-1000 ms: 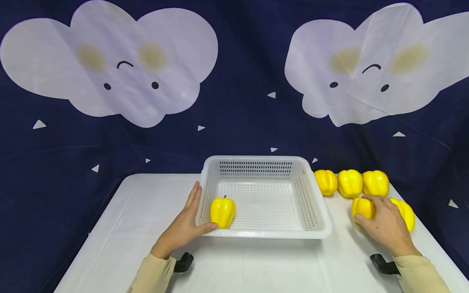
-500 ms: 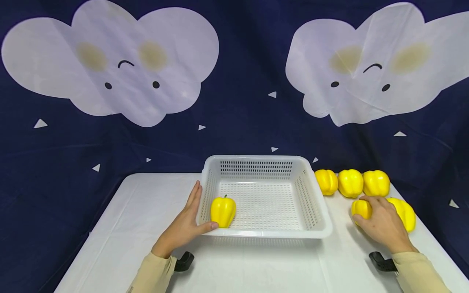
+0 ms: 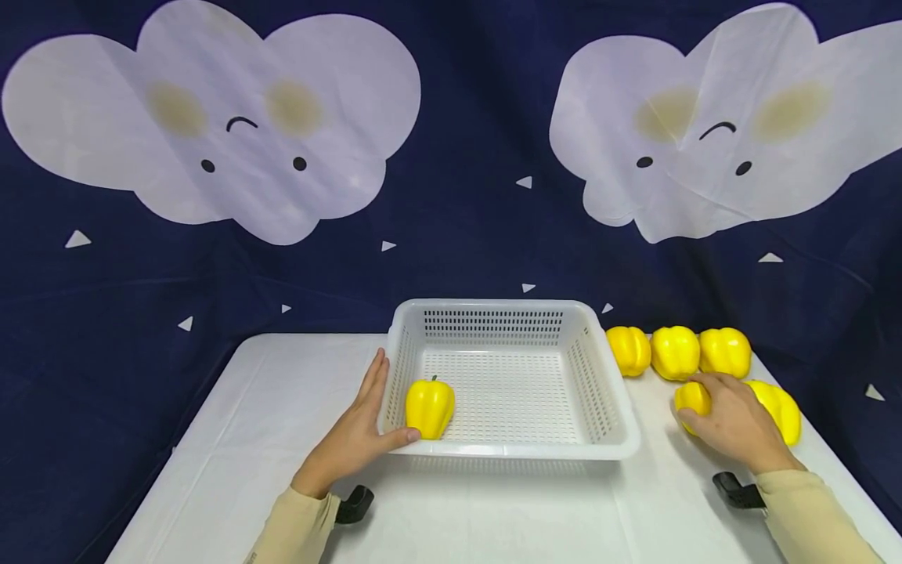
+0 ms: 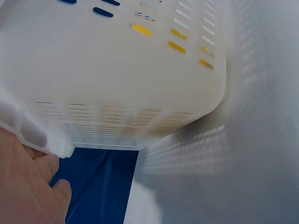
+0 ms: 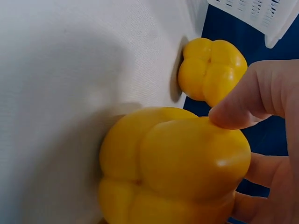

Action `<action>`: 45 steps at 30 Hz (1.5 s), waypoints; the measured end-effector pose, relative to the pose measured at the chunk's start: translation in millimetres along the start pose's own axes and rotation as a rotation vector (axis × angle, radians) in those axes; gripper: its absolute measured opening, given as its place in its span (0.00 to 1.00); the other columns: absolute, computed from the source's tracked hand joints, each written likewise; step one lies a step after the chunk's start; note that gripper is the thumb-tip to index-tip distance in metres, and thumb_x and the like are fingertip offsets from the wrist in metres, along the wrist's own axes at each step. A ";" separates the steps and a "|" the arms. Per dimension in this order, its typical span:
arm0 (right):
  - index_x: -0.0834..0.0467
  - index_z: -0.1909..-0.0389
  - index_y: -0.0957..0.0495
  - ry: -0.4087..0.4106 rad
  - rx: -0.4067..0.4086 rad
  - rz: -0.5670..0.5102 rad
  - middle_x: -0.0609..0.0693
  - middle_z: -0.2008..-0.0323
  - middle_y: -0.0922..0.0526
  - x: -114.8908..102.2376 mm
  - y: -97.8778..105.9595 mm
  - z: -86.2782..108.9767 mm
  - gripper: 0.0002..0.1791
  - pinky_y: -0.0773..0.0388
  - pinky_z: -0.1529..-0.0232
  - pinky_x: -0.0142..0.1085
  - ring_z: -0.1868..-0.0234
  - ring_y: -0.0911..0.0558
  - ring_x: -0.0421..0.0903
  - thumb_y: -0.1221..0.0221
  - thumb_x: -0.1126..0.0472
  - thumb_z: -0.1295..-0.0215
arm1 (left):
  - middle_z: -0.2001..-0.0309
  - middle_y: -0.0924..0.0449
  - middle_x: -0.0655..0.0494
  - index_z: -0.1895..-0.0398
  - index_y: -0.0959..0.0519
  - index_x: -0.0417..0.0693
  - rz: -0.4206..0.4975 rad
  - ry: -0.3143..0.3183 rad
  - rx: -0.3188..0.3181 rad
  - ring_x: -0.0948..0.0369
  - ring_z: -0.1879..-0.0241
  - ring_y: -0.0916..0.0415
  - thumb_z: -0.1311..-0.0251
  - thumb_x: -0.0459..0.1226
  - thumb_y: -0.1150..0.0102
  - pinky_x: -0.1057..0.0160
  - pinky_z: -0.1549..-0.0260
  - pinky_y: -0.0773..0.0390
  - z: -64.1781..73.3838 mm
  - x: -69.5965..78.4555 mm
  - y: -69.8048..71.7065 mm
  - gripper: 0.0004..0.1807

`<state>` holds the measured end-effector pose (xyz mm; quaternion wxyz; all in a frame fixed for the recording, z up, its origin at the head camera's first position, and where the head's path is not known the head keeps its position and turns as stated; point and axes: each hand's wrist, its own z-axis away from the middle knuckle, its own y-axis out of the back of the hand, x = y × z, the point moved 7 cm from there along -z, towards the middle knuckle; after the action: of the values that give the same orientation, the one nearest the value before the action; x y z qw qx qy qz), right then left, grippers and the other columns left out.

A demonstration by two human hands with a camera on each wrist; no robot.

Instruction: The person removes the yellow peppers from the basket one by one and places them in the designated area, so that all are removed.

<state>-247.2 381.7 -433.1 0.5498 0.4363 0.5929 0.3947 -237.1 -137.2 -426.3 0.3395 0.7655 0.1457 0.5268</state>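
Note:
In the head view my left hand (image 3: 355, 435) lies along the near left corner of a white plastic basket (image 3: 507, 450). Its fingers are straight against the outer left side, and the thumb rests on the front rim. One yellow bell pepper (image 3: 430, 409) with a short green stem stands inside, by that corner. To the right of the basket, my right hand (image 3: 740, 423) grips another yellow bell pepper (image 3: 693, 403). The right wrist view shows the thumb on the held pepper's side (image 5: 187, 158) and fingers on its far side; their tips are hidden.
Several more yellow bell peppers sit at the right: a back row including a middle pepper (image 3: 675, 352), and one pepper (image 3: 777, 411) partly behind my right hand. The white table (image 3: 507, 517) ends at a dark blue cloth backdrop (image 3: 479, 157) with clouds.
My right hand has shifted slightly left around the pepper and now covers more of it. The left hand, the basket and the other peppers look unmoved.

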 end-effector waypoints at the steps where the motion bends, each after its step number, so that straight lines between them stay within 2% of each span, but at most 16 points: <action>1: 0.76 0.36 0.35 -0.002 -0.005 0.004 0.80 0.40 0.36 -0.1 -0.2 -0.7 0.40 0.37 0.46 0.71 0.41 0.36 0.77 0.37 0.51 0.38 | 0.19 0.76 0.49 0.20 0.64 0.36 -0.002 0.000 0.000 0.40 0.22 0.65 0.46 0.51 0.28 0.32 0.35 0.44 0.1 0.2 0.2 0.65; 8: 0.79 0.36 0.36 -0.009 -0.014 0.035 0.82 0.41 0.37 -1.7 1.5 -1.9 0.41 0.37 0.45 0.72 0.42 0.37 0.80 0.37 0.52 0.37 | 0.19 0.76 0.48 0.20 0.64 0.36 -0.006 0.000 -0.002 0.40 0.22 0.65 0.46 0.52 0.28 0.33 0.35 0.44 -0.4 -0.4 0.1 0.65; 16: 0.79 0.34 0.39 -0.041 -0.047 0.023 0.83 0.40 0.38 -0.2 3.0 -2.7 0.42 0.38 0.44 0.72 0.41 0.38 0.79 0.38 0.53 0.38 | 0.19 0.76 0.48 0.20 0.64 0.36 0.001 -0.003 -0.002 0.40 0.22 0.65 0.45 0.52 0.28 0.33 0.34 0.44 -0.2 0.7 0.7 0.65; 29: 0.79 0.32 0.42 -0.051 -0.079 0.015 0.83 0.38 0.41 3.2 6.1 -1.5 0.45 0.37 0.45 0.73 0.40 0.38 0.80 0.37 0.52 0.38 | 0.19 0.76 0.48 0.20 0.64 0.37 -0.002 -0.003 0.000 0.40 0.22 0.65 0.46 0.52 0.28 0.33 0.35 0.44 -0.6 -0.7 0.0 0.65; 45: 0.79 0.34 0.40 -0.069 -0.080 0.017 0.82 0.42 0.38 4.7 8.9 -0.4 0.43 0.34 0.47 0.72 0.43 0.35 0.79 0.36 0.51 0.38 | 0.19 0.76 0.49 0.20 0.64 0.37 0.005 0.005 0.001 0.40 0.22 0.65 0.45 0.51 0.28 0.33 0.34 0.46 0.3 -1.1 -0.6 0.65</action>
<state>-247.0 388.9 -426.1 0.5835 0.4323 0.5538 0.4073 -237.2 -137.5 -427.5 0.3375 0.7646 0.1448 0.5297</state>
